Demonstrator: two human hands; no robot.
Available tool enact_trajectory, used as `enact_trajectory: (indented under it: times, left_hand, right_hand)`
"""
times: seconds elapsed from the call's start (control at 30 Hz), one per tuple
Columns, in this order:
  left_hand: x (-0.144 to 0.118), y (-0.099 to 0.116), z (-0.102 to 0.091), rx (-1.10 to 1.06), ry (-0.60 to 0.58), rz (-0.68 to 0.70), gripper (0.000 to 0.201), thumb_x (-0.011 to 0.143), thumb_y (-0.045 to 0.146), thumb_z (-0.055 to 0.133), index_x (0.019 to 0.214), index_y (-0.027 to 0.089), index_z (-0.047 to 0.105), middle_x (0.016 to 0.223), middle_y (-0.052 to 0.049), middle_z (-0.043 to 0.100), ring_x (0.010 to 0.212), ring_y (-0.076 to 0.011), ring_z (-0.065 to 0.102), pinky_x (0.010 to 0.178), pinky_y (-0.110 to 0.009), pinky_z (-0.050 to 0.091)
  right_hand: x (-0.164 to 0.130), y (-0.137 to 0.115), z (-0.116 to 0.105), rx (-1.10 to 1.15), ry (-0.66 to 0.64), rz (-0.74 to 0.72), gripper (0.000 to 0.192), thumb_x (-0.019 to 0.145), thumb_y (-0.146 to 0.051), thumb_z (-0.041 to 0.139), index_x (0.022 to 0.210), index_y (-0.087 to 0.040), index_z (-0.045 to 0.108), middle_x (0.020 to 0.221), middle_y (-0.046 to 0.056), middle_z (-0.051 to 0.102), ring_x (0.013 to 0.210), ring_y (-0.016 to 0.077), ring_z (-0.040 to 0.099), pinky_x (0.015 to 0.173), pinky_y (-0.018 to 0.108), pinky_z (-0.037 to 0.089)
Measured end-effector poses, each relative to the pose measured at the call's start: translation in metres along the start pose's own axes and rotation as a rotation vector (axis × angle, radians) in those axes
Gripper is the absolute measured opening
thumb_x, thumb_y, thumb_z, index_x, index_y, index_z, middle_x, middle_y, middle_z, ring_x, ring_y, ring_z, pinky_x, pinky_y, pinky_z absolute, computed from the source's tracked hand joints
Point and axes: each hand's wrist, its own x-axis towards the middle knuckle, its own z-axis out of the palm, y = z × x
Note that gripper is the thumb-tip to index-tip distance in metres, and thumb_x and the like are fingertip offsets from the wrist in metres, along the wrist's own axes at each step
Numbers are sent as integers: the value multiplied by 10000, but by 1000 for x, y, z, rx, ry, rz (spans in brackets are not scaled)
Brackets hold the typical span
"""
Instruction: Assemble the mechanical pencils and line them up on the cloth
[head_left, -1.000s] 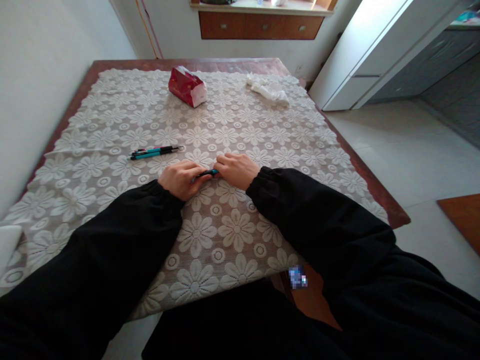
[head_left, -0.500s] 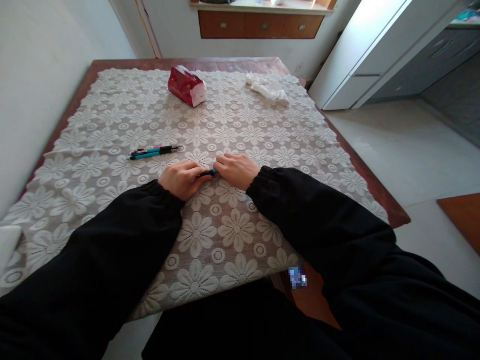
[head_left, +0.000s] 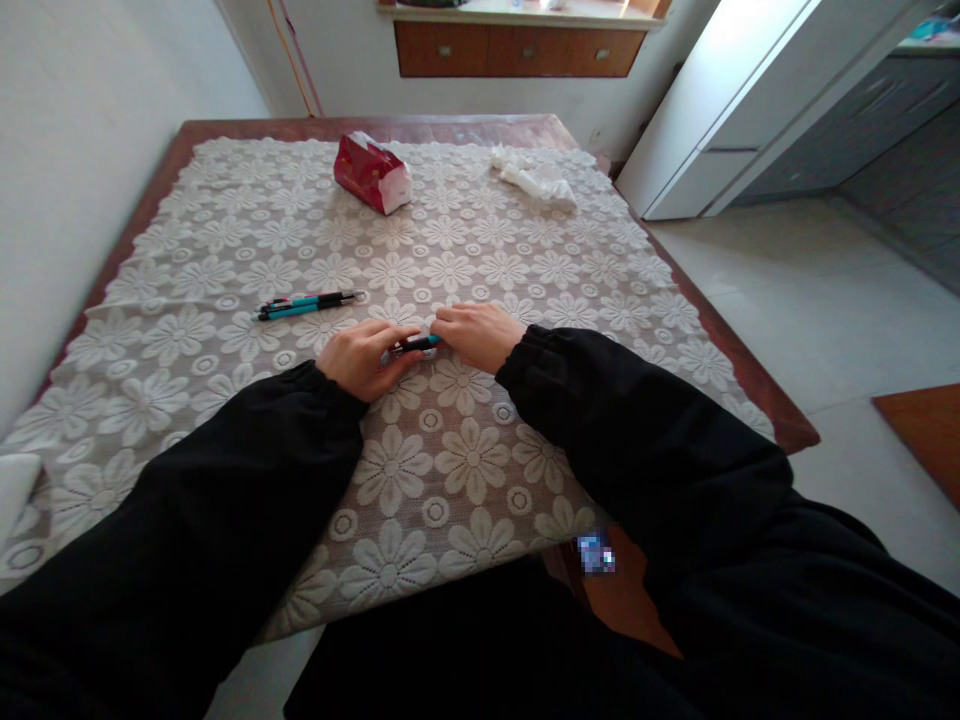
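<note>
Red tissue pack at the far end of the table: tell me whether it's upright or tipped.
Tipped. The red tissue pack lies on its side on the lace tablecloth, its white end facing toward the camera and right.

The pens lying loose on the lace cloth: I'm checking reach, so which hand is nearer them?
Left. The left hand sits just below and right of the loose pens; the right hand is farther right, sharing another pen with it.

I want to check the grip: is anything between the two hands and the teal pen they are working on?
Nothing visible. The left hand and right hand both close directly on the teal pen, low over the lace tablecloth. The two spare pens lie apart, to the left.
</note>
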Motion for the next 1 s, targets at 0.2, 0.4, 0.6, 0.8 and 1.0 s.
enact_trajectory:
  times: [0.2, 0.4, 0.6, 0.8, 1.0]
  left_hand:
    - [0, 3, -1, -33, 35, -76, 439, 963, 438, 564, 1321, 194, 634, 1031, -66, 755, 748, -166, 685, 712, -293, 558]
    - [1, 4, -2, -17, 20, -81, 418, 956, 399, 564, 1316, 194, 617, 1084, -74, 738, 779, -177, 681, 714, -313, 548]
    - [1, 3, 0, 34, 15, -79, 380, 959, 419, 554, 1246, 202, 676, 964, -63, 715, 819, -196, 671, 742, -316, 542]
    - [1, 2, 0, 57, -4, -62, 363, 967, 412, 542, 1219, 195, 688, 956, -64, 711, 835, -204, 669, 765, -325, 542]
    - [1, 1, 1, 61, -17, -60, 346, 970, 408, 537, 1193, 196, 696, 992, -66, 717, 857, -207, 674, 806, -343, 550]
  right_hand:
    - [-2, 35, -11, 42, -8, 122, 186, 1019, -218, 523, 1076, -167, 693, 1093, 74, 694, 913, 168, 594, 674, 297, 308]
    - [-4, 75, -3, -5, 155, 226, 239, 1023, -225, 481, 1117, -156, 689, 1157, 115, 678, 1008, 217, 588, 780, 325, 392]
    - [1, 69, 28, 97, 137, 197, 404, 1012, -261, 439, 1357, -112, 585, 1459, 177, 570, 1337, 303, 495, 1088, 455, 403]
    - [-2, 43, 35, 130, 46, 314, 659, 1000, -349, 401, 1586, -65, 307, 1698, 193, 243, 1566, 405, 209, 1236, 680, 156]
    - [-2, 39, 26, 134, -60, 329, 694, 993, -325, 371, 1635, -114, 211, 1726, 151, 158, 1584, 396, 175, 1235, 702, 166]
